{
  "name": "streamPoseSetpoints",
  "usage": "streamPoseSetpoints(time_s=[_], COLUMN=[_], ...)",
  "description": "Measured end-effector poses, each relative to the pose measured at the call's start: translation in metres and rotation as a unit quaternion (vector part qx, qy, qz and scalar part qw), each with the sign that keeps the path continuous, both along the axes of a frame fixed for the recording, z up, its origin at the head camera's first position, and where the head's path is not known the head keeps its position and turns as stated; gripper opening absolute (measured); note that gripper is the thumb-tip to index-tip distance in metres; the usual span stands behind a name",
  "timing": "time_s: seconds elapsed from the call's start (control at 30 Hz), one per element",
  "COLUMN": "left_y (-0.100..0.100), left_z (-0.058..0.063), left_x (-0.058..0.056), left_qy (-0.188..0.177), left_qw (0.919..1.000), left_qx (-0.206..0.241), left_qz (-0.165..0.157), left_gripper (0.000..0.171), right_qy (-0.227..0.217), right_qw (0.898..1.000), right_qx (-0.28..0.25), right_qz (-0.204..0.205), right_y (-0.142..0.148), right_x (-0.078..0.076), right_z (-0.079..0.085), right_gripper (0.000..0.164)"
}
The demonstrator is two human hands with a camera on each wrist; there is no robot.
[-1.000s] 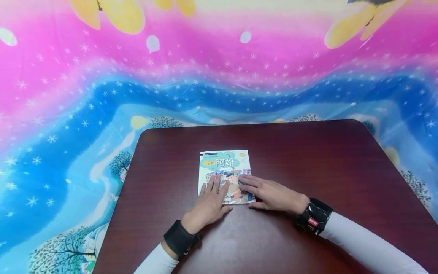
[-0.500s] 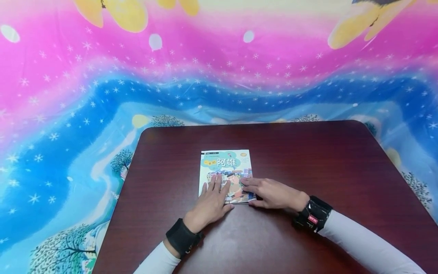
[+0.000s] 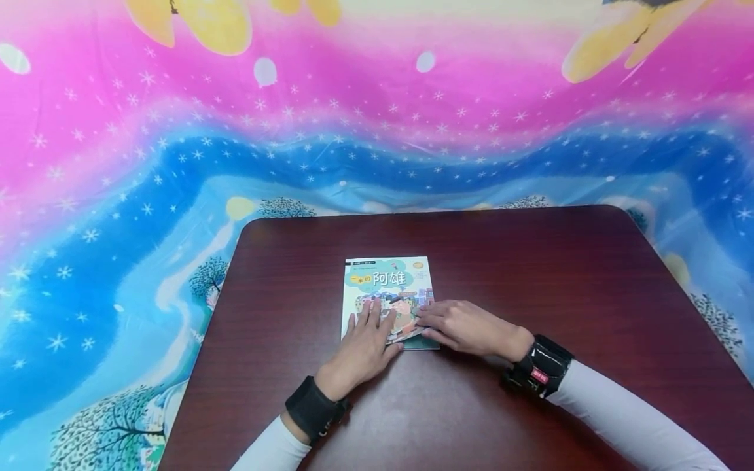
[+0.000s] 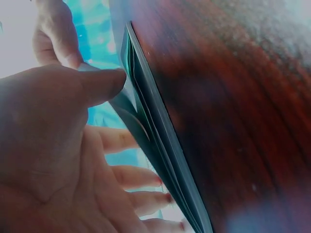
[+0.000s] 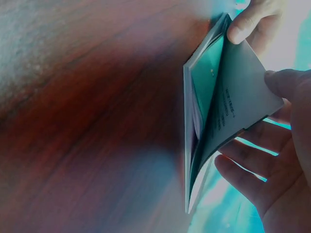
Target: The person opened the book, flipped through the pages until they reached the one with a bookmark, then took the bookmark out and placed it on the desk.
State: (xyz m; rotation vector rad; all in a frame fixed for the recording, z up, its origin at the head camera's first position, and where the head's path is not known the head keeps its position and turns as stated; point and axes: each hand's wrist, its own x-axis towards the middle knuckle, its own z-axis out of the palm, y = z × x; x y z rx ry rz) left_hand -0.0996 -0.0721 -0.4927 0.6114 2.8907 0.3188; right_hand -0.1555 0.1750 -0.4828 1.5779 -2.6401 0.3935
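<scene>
A thin picture book [image 3: 389, 288] lies face up on the table, its cover printed with Chinese characters and a cartoon scene. My left hand [image 3: 358, 347] rests on the cover's lower left with fingers spread and straight, the thumb along the near edge. At the near right corner my right hand [image 3: 471, 327] pinches the cover between thumb and fingers. That corner is bent up off the pages. In the right wrist view the lifted cover's pale inner side [image 5: 243, 92] shows small print, and a teal page [image 5: 209, 68] appears beneath it.
The dark red-brown wooden table [image 3: 530, 275] extends around the book, with rounded far corners. Behind and beside it hangs a pink and blue patterned cloth [image 3: 377, 124]. Black bands [image 3: 312, 409] circle both wrists over white sleeves [image 3: 630, 409].
The right hand's fingers have taken hold of the cover's near right corner and raised it, uncovering the teal page. The left hand stays in place on the book.
</scene>
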Motion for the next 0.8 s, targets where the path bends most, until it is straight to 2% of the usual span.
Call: streamPoseSetpoints(time_s=[0.13,0.3,0.37,0.47,0.53,0.6,0.67,0.73,0.8], left_y=[-0.001,-0.006,-0.008,-0.013,-0.017,-0.020,-0.022,-0.025,-0.026], left_z=[0.001,0.001,0.002,0.004,0.005,0.006,0.008,0.009,0.010], left_x=[0.000,0.002,0.002,0.003,0.003,0.004,0.006,0.007,0.009], left_qy=[0.006,0.001,0.000,-0.005,-0.003,-0.006,-0.003,0.008,0.035], left_qw=[0.9999,0.9994,0.9986,0.9966,0.9950,0.9938,0.9921,0.9902,0.9879], left_qx=[0.008,0.032,0.053,0.082,0.100,0.111,0.126,0.139,0.151], left_qz=[-0.003,-0.010,-0.009,-0.004,-0.003,-0.001,0.001,0.005,0.006], left_gripper=[0.063,0.061,0.060,0.060,0.060,0.061,0.062,0.064,0.066], right_qy=[0.022,0.025,0.020,0.013,0.008,0.004,0.005,0.004,-0.002], right_qw=[1.000,0.999,0.997,0.989,0.982,0.978,0.981,0.987,0.992], right_qx=[-0.017,-0.036,-0.046,-0.056,-0.056,-0.049,-0.035,-0.021,-0.003], right_qz=[-0.004,-0.027,-0.060,-0.136,-0.182,-0.202,-0.192,-0.161,-0.124], right_y=[0.000,0.006,0.011,0.017,0.018,0.017,0.015,0.011,0.006], right_x=[-0.001,-0.002,-0.002,-0.002,-0.002,-0.001,0.000,0.001,0.003], right_z=[0.003,0.007,0.009,0.007,0.005,0.001,-0.003,-0.007,-0.010], right_gripper=[0.042,0.048,0.055,0.065,0.065,0.063,0.060,0.059,0.059])
